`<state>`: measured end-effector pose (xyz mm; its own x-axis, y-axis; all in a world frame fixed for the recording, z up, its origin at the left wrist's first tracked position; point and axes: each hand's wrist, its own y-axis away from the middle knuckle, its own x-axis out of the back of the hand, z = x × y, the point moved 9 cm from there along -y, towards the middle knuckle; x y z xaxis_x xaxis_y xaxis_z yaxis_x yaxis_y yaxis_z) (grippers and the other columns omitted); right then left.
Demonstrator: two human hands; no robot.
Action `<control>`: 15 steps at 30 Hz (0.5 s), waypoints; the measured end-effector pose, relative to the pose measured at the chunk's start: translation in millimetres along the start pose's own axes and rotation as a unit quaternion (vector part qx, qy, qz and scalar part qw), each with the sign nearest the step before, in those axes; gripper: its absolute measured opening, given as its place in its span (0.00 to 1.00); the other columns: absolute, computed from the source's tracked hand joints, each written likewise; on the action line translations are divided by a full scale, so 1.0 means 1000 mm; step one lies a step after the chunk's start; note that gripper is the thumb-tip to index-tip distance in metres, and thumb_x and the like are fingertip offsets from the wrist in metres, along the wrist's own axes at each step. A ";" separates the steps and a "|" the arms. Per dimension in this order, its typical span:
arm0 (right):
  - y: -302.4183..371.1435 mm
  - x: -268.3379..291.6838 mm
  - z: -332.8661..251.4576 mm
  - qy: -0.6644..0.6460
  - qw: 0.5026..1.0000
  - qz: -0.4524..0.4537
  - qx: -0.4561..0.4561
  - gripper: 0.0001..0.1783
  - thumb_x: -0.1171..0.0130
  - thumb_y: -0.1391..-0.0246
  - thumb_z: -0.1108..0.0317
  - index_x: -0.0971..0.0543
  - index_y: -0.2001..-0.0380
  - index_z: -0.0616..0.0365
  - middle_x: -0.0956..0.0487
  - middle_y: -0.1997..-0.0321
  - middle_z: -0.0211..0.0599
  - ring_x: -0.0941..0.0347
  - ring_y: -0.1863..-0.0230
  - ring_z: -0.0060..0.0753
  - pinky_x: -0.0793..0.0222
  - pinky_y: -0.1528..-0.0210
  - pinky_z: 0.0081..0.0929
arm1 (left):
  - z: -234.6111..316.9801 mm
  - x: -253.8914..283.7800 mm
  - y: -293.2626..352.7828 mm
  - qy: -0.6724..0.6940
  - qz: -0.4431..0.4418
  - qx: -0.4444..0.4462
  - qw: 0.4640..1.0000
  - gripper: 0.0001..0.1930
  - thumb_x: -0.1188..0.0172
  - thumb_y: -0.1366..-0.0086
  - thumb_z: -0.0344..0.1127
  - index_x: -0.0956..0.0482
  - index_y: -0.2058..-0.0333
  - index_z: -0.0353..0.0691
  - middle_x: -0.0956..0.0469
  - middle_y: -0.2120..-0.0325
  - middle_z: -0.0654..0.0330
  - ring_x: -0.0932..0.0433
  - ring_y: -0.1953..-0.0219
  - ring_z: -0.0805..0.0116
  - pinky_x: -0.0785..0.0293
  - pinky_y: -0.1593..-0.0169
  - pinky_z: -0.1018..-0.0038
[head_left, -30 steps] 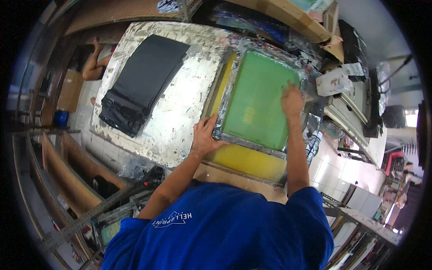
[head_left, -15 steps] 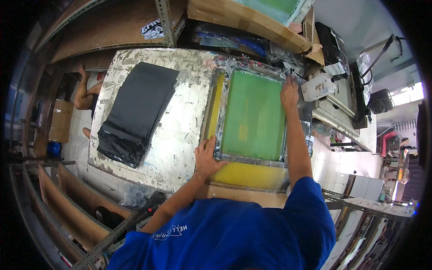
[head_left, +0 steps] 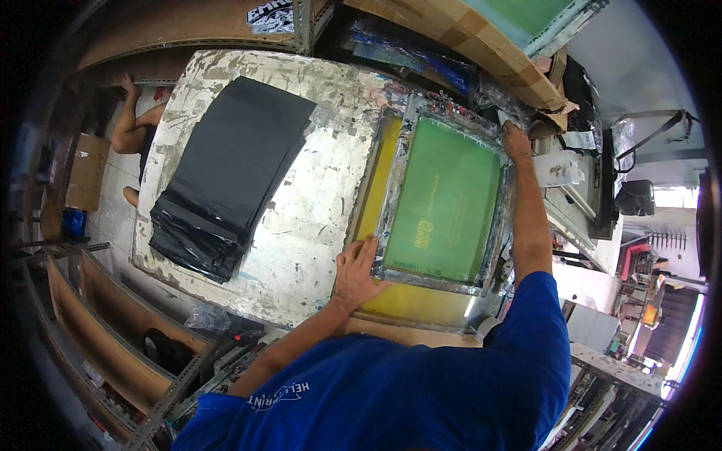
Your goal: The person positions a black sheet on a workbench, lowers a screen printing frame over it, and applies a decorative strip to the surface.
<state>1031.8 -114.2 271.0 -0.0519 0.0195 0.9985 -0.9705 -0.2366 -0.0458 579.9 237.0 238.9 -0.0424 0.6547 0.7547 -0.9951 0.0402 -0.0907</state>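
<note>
A screen-printing frame with green mesh (head_left: pixel 447 199) and pale printed lettering lies on top of a second frame with yellow mesh (head_left: pixel 423 302). My left hand (head_left: pixel 356 272) rests at the near left corner of the green frame, fingers spread and thumb stretched along its near edge. My right hand (head_left: pixel 517 143) is at the far right corner, its fingers bent together by a small whitish piece. Whether they grip that piece or the frame's edge is unclear. To the left, a stack of black plastic sheets (head_left: pixel 241 154) lies fanned on the worn white tabletop (head_left: pixel 297 233).
A long cardboard box (head_left: pixel 481 56) and another green screen (head_left: pixel 538 19) stand beyond the table. A white plastic container (head_left: pixel 556 168) is at the right. Wooden shelving (head_left: pixel 113 331) fills the near left. Another person's bare arm (head_left: pixel 135 124) shows past the table's left edge.
The view has turned, so the table appears tilted. My right hand now closes by a whitish piece at the frame's far right corner. My left hand stays at the near left corner.
</note>
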 end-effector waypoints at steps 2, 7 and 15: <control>0.002 0.002 -0.005 0.009 1.000 0.010 -0.007 0.19 0.51 0.41 0.70 0.25 0.46 0.54 0.18 0.53 0.57 0.22 0.50 0.67 0.27 0.47 0.59 | -0.001 -0.002 0.000 -0.003 -0.003 0.000 1.000 0.63 0.24 0.57 0.65 0.41 0.30 0.31 0.33 0.33 0.48 0.34 0.38 0.48 0.40 0.39 0.51; 0.008 0.007 -0.012 0.000 0.999 0.037 -0.034 0.21 0.51 0.44 0.71 0.25 0.46 0.53 0.18 0.52 0.59 0.22 0.49 0.68 0.27 0.47 0.59 | -0.001 0.000 0.000 0.000 0.002 -0.003 1.000 0.61 0.24 0.56 0.63 0.40 0.30 0.30 0.33 0.33 0.47 0.34 0.38 0.46 0.40 0.39 0.51; 0.008 0.009 -0.010 0.039 0.992 -0.015 -0.121 0.23 0.44 0.45 0.66 0.22 0.45 0.51 0.18 0.51 0.56 0.21 0.48 0.64 0.26 0.47 0.57 | 0.000 -0.001 0.002 -0.002 0.005 -0.004 1.000 0.61 0.23 0.57 0.61 0.41 0.30 0.33 0.32 0.34 0.49 0.34 0.38 0.49 0.41 0.40 0.53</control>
<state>1021.3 -106.0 278.9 -0.0313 0.1004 0.9945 -0.9995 0.0061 -0.0320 578.2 236.2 238.1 -0.0521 0.6519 0.7565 -0.9938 0.0408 -0.1035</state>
